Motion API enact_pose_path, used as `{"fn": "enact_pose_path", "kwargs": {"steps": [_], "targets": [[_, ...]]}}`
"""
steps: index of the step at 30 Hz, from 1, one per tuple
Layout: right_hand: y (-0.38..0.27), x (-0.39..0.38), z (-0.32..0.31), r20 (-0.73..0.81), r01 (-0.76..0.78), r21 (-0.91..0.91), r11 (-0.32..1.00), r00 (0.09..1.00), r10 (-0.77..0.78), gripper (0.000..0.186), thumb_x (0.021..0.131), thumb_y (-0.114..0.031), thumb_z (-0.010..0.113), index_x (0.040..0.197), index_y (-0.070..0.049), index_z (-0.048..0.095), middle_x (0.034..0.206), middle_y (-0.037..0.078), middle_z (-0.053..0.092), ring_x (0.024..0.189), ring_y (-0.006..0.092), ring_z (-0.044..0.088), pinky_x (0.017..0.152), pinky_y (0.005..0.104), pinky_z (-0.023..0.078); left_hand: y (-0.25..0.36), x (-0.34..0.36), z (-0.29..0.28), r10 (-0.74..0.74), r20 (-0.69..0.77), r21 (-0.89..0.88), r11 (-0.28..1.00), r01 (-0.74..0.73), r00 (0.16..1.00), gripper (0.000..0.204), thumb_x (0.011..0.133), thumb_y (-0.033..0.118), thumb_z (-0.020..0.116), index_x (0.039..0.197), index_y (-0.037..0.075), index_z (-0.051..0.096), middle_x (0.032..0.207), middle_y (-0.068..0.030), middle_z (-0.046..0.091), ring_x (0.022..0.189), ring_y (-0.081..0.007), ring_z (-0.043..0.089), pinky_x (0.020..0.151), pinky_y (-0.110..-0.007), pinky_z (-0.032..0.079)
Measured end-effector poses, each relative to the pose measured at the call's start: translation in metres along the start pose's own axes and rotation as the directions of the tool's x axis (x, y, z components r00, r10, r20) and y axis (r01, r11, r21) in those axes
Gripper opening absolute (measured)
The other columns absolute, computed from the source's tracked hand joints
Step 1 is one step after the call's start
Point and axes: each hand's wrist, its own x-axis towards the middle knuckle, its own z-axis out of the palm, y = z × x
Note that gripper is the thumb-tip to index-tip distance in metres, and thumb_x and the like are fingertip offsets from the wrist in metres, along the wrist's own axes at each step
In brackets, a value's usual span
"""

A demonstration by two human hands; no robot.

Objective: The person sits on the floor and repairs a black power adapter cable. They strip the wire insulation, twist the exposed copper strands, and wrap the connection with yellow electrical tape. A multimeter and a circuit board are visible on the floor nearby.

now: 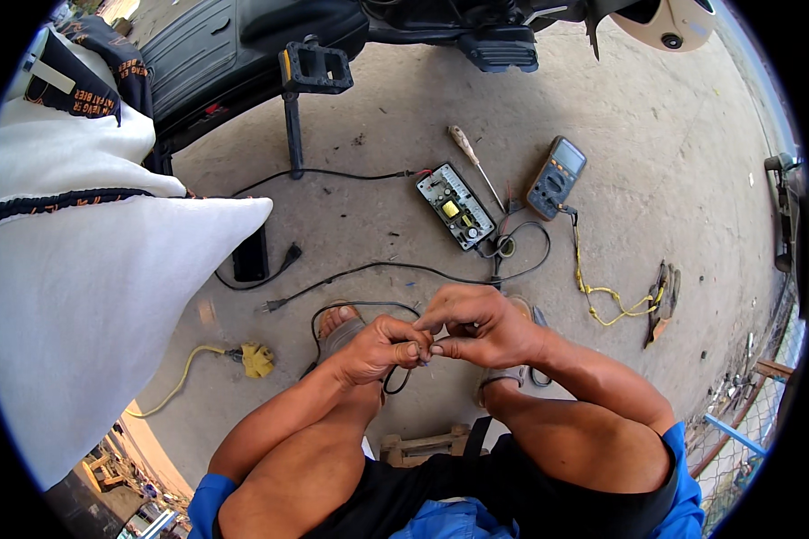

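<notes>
My left hand (388, 350) and my right hand (467, 331) meet in front of me, fingers pinched together on something small that I cannot make out. A black cable (368, 305) loops beneath them between my feet. Beyond lies an open circuit board unit (454, 205) with black leads attached, beside a screwdriver (463, 146). A grey multimeter (555, 178) has yellow leads (585, 287) running to pliers (663, 314) on the right.
The concrete floor (656, 153) holds a yellow plug adapter (257, 359) and a dark flat object (250, 251). A scooter (198, 63) stands ahead with a helmet (661, 27). White fabric (81, 305) fills the left; a wire fence (737, 422) borders the right.
</notes>
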Motion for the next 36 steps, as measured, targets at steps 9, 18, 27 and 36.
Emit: {"fn": "enact_pose_path", "kwargs": {"steps": [9,18,27,36], "targets": [[-0.002,0.001,-0.002,0.16,0.255,-0.663,0.704,0.967,-0.2,0.028,0.082,-0.014,0.077,0.109,-0.012,0.073,0.092,0.004,0.066,0.068,0.0255,0.065,0.053,0.0357,0.051,0.004,-0.003,-0.003,-0.087,-0.138,0.071,0.993,0.097,0.987,0.023,0.095,0.023,0.074,0.095,0.001,0.074,0.084,-0.0005,0.062,0.07,-0.0074,0.047,0.06,-0.023,0.036],[0.035,-0.011,0.011,-0.08,-0.351,-0.173,0.92,0.936,0.342,0.023,0.097,-0.023,0.067,0.088,-0.002,0.068,0.067,0.005,0.059,0.054,0.0172,0.057,0.05,0.0329,0.043,0.008,0.006,0.003,0.332,-0.163,0.772,0.629,-0.09,0.929,0.011,0.091,0.008,0.073,0.09,-0.003,0.072,0.076,-0.0044,0.06,0.07,-0.0122,0.053,0.064,-0.029,0.043],[0.034,-0.006,0.007,-0.182,-0.465,-0.124,0.876,0.879,0.441,0.027,0.097,-0.026,0.068,0.099,0.001,0.069,0.072,0.004,0.062,0.059,0.0168,0.059,0.054,0.0292,0.046,0.006,0.008,0.003,0.364,-0.249,0.758,0.651,-0.054,0.897,0.011,0.091,0.008,0.072,0.091,-0.003,0.073,0.078,-0.005,0.063,0.072,-0.012,0.055,0.066,-0.029,0.044],[0.023,-0.002,-0.004,0.078,0.164,-0.736,0.657,0.984,-0.158,0.012,0.084,-0.014,0.075,0.093,-0.009,0.068,0.085,0.004,0.064,0.073,0.028,0.066,0.056,0.0392,0.052,0.006,0.007,0.001,0.246,-0.301,0.687,0.726,0.031,0.921,0.017,0.094,0.013,0.072,0.093,-0.003,0.072,0.084,-0.0043,0.065,0.076,-0.011,0.055,0.07,-0.028,0.045]]}}
